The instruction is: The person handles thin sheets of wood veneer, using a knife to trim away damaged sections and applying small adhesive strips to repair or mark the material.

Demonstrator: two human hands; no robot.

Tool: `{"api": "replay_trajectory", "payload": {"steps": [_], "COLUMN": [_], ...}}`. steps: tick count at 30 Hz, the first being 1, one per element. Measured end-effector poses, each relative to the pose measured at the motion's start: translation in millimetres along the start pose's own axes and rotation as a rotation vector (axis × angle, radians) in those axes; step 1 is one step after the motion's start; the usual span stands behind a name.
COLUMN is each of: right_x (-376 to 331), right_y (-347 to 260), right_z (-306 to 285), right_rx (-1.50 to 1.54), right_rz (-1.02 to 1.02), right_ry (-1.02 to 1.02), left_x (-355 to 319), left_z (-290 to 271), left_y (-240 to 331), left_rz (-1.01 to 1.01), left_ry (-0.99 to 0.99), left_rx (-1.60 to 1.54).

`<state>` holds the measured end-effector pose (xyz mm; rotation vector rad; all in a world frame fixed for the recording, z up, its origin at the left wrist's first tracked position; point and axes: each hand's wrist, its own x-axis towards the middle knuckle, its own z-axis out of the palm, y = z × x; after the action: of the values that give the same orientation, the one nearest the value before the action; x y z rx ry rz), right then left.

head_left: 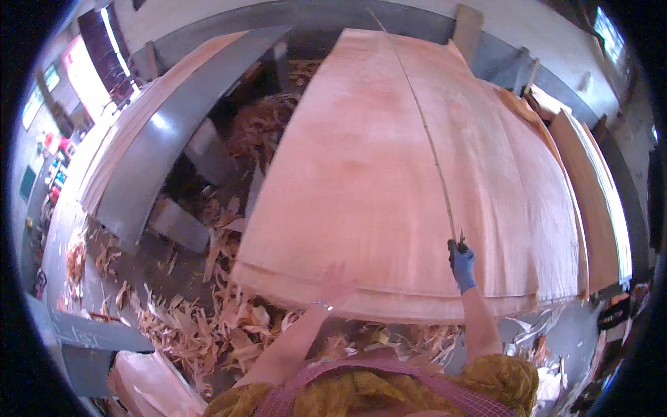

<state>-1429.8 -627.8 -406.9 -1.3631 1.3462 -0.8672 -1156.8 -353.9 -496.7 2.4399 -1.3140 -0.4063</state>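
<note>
Gripping the near end of a long thin stick (424,121), the gloved right hand (463,264) is over the wood sheet (333,174), right of its middle. The stick's long axis runs from those closed fingers past the sheet's far edge, slanting left. The bare left hand (338,280), farther from the stick, is by the sheet's near edge, fingers seemingly apart; contact unclear.

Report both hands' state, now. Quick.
Left hand: open, holding nothing visible, over the sheet; contact unclear.
Right hand: gloved, closed, holding the long thin stick.
</note>
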Motion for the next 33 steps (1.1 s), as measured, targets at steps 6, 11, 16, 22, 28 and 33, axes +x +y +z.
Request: {"api": "replay_trajectory", "payload": {"steps": [6,11,16,22,28,33], "right_x": [-192.4,-318.0,-376.1,-424.4,-485.8,-565.8], "right_y": [-10.4,-54.9,-89.3,-131.2,-188.3,-220.7], "right_z": [162.5,343.3,526.7,748.1,1016.3,1173.6], "right_rx": [0.158,0.186,0.215,0.280,0.521,0.372], "right_rz": [0.090,0.172,0.194,0.172,0.246,0.370], "right_ry": [-0.137,-0.278,-0.456,-0.684,-0.831,-0.944], "left_x": [-132.6,-242.2,-293.1,-296.7,-253.3,-231.4], "left_z": [-133.6,-212.4,-261.8,-323.1,-415.4,-520.8], "left_y": [-135.5,-343.9,-469.4,-607.8,-807.7,-931.1], "left_rz": [0.292,-0.031,-0.310,-0.370,-0.455,-0.543], "left_ry": [-0.019,0.051,0.163,0.171,0.305,0.255], "left_rx": [-0.457,-0.344,-0.602,-0.840,-0.903,-0.743]}}
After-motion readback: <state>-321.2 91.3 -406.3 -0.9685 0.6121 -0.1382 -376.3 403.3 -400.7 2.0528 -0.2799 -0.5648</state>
